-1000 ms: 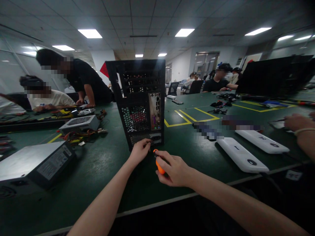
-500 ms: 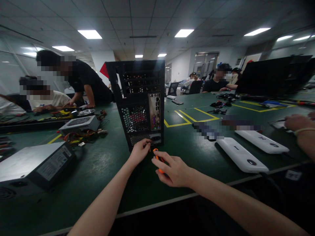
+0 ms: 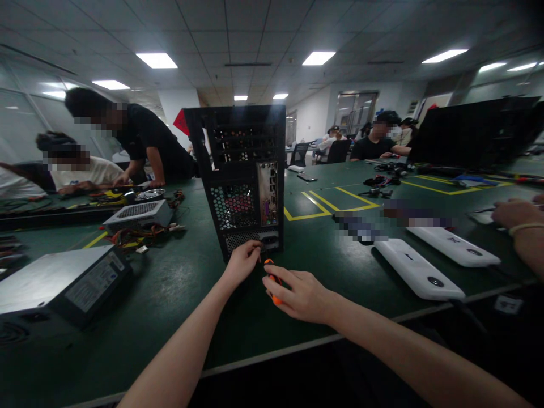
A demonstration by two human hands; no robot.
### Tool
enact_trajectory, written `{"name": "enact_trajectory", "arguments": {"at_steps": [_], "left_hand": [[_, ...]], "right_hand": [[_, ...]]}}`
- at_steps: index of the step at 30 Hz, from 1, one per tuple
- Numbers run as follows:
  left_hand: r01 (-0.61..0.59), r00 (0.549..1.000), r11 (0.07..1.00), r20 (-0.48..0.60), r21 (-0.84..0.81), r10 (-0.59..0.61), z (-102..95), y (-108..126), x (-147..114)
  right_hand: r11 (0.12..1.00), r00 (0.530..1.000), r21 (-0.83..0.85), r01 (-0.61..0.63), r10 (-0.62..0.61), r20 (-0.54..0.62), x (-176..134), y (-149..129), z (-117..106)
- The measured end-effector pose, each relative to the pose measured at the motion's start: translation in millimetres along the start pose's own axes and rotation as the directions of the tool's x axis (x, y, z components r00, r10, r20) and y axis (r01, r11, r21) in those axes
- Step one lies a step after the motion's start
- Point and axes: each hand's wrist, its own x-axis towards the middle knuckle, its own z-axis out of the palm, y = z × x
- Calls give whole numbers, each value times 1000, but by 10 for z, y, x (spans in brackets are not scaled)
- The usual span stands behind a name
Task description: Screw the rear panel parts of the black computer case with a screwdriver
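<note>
A black computer case (image 3: 208, 148) stands upright on the green table, its back panel with vents and ports facing me. In front of its lower right corner, by the power supply (image 3: 242, 240) built into the bottom, is my left hand (image 3: 242, 263). Its thumb and fingers are pinched together; what lies between them is too small to make out. Just right of it, my right hand (image 3: 301, 294) grips the orange and black handle of a screwdriver (image 3: 277, 299). The handle points toward the case's lower edge, and the shaft cannot be clearly seen.
On the left lie a large power supply (image 3: 63, 283) and a smaller power supply (image 3: 138, 215) with cables. White power banks (image 3: 419, 269) sit to the right, near another person's hand (image 3: 516, 218). Yellow tape (image 3: 312, 216) marks the green table (image 3: 178, 317). Other people sit and stand around.
My right hand's fingers have shifted around the screwdriver handle, which has turned slightly. My left hand and the computer case stay in place.
</note>
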Motion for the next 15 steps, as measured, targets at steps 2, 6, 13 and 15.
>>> {"name": "enact_trajectory", "arguments": {"at_steps": [2, 6, 13, 15], "left_hand": [[4, 1000, 1000, 5, -12, -4, -1, 4, 1], [22, 1000, 999, 18, -29, -21, -3, 29, -1], [14, 1000, 999, 12, -44, -14, -5, 44, -11], [15, 1000, 999, 14, -51, -14, -4, 38, -11]], "right_hand": [[999, 1000, -49, 5, -6, -14, 1, 14, 5], [992, 984, -69, -109, 99, -146, -14, 58, 45], [997, 999, -53, -49, 50, 18, 3, 15, 11], [999, 994, -10, -44, 45, 98, 12, -3, -9]]}}
